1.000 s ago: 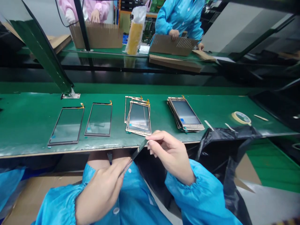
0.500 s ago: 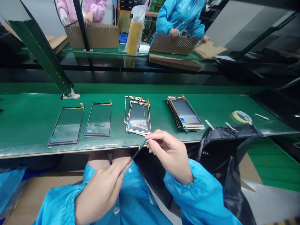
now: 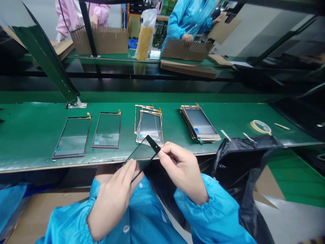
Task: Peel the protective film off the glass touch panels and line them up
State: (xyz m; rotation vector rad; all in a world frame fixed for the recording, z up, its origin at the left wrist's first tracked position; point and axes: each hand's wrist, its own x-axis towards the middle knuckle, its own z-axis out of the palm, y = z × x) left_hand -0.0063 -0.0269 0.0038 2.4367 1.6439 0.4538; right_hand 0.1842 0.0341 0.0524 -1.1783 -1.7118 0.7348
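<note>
A green tabletop lies past the left hand and right hand, both gripping one glass panel; moving it probably needs care.

Light on the green bench was bright, fairly even; couldn't pin the source. Glare streaked its front edge, pale reflections sat on the laid-out screens. Held panel read clear, dark border crisp. Left hand and right hand looked sharp. Shadow pooled under the bench. Far right went dim and smeary, lens-stretched; blue-sleeved co-worker behind came out slightly soft.
</note>
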